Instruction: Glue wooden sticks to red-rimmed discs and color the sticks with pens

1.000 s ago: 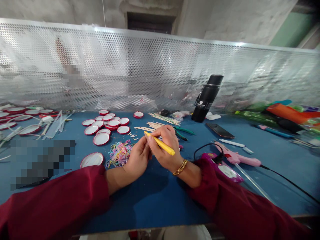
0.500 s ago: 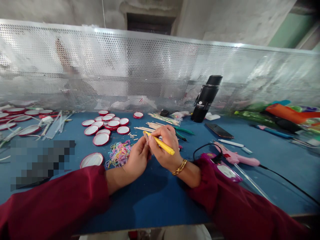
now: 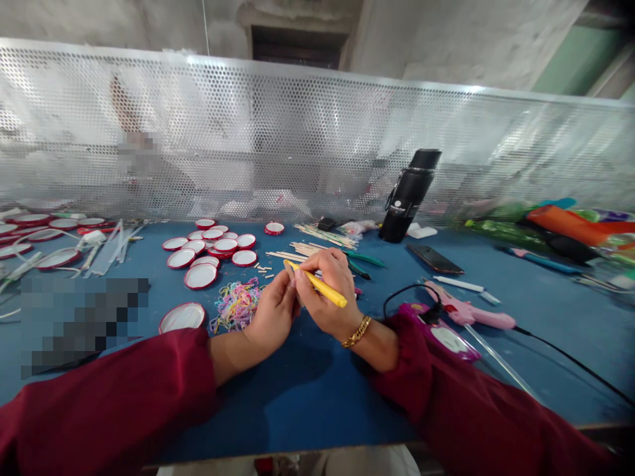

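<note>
My right hand point(image 3: 331, 291) is closed around a yellow pen point(image 3: 327, 290), its tip end pointing up and left toward my left hand. Pinched fingers of my left hand point(image 3: 276, 303) hold a small brownish flat piece, mostly hidden between both hands; I cannot make out its kind. Beside the left hand lies a pile of colourful little rubber bands point(image 3: 237, 304). Just beyond the hands are light wooden sticks point(image 3: 303, 250) and several short cut stick bits point(image 3: 264, 268).
Red-rimmed white lids point(image 3: 201, 276) lie to the left. A black bottle point(image 3: 409, 197) stands at the back, near a phone point(image 3: 435, 259). On the right are a pink glue gun point(image 3: 479, 316) with its cord and a purple device point(image 3: 449, 338). A perforated metal screen point(image 3: 307, 139) closes off the back.
</note>
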Available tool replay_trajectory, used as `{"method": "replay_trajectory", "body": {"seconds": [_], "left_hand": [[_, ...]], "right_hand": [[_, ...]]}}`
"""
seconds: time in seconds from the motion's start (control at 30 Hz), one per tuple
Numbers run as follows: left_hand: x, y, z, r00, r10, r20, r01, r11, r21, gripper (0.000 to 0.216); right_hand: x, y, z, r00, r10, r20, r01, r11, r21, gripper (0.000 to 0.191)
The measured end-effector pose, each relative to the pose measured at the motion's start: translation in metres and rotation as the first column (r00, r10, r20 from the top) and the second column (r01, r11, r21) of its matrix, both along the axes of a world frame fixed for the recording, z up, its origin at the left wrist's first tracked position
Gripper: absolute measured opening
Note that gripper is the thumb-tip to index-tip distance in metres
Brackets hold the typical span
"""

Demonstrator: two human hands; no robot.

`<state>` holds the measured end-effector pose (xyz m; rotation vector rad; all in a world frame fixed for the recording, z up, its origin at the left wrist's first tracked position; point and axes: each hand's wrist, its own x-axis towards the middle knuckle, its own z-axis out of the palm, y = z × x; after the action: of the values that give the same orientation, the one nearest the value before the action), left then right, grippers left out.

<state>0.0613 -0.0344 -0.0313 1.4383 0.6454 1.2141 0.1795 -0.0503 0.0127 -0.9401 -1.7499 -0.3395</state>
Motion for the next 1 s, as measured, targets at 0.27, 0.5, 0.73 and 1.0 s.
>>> {"method": "replay_trajectory", "body": {"seconds": [0.27,0.5,0.73,1.0], "left_hand": [[0.0,-0.0026,0.004,1.0,-0.022,0.022,0.021,1.0,0.007,0.027],[0.0005,-0.0013,0.0018,1.0,-0.005,0.019,0.005,1.0,0.01,0.026],[0.0006,-0.0005,0.0007,1.0,0.002,0.005,-0.002,1.0,0.003,0.027],[0.0004,-0.0009,0.0012,1.0,-0.004,0.016,0.004,1.0,-0.013,0.028]], "right_hand": [[-0.0005,-0.0004,-0.0009,0.999,0.043,0.0,-0.043,0.999,0.0,0.008],[0.0002,0.0008,-0.0013,1.0,0.027,-0.002,-0.027,1.0,-0.006,0.008],[0.0006,0.0005,0.0002,1.0,0.024,0.0,-0.024,1.0,0.012,0.008],[0.0008,0.0006,0.0004,1.0,0.01,0.008,-0.01,1.0,-0.007,0.007]]}}
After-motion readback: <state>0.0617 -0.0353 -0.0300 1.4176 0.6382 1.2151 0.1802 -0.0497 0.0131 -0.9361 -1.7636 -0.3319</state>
